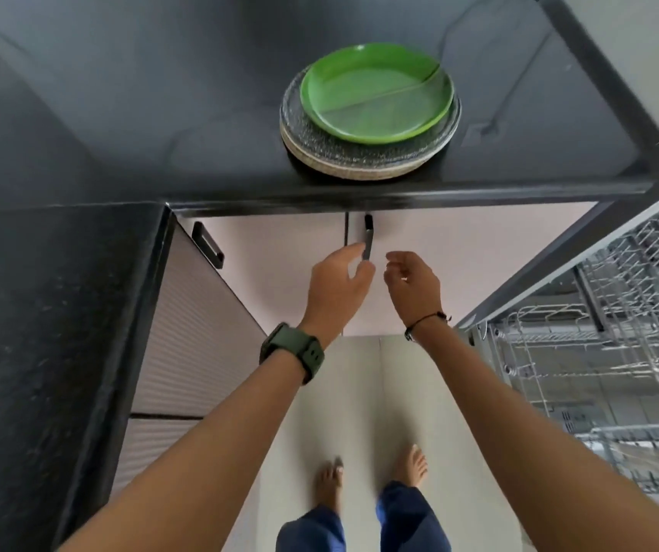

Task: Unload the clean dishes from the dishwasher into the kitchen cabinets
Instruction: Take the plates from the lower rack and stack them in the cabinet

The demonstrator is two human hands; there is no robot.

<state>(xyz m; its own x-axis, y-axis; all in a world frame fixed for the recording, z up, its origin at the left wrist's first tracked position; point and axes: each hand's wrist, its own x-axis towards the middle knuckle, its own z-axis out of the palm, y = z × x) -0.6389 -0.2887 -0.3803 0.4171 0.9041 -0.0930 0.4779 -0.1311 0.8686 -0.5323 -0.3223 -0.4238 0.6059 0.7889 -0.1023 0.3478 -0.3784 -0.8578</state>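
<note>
Left hand [340, 278] grips the upright black bar handle [367, 241] of the cabinet door below the desk's near edge; right hand [411, 282] hangs loosely curled beside it, green plastic plate [375, 93] stacked above.

The countertop [120, 113] looks like dark polished stone, faintly speckled at nine o'clock. On it, toward twelve o'clock, a glossy green plastic plate [375, 93] tops a clear textured glass plate [320, 145] and a pale, rough-edged one beneath. The cabinet door [459, 264] below is smooth, matt and pale pink, its handle [367, 241] dark and slightly shiny. At three o'clock the dishwasher racks [619, 332] are pale coated wire. The left wrist's watch strap [292, 352] looks like matt green rubber.
</note>
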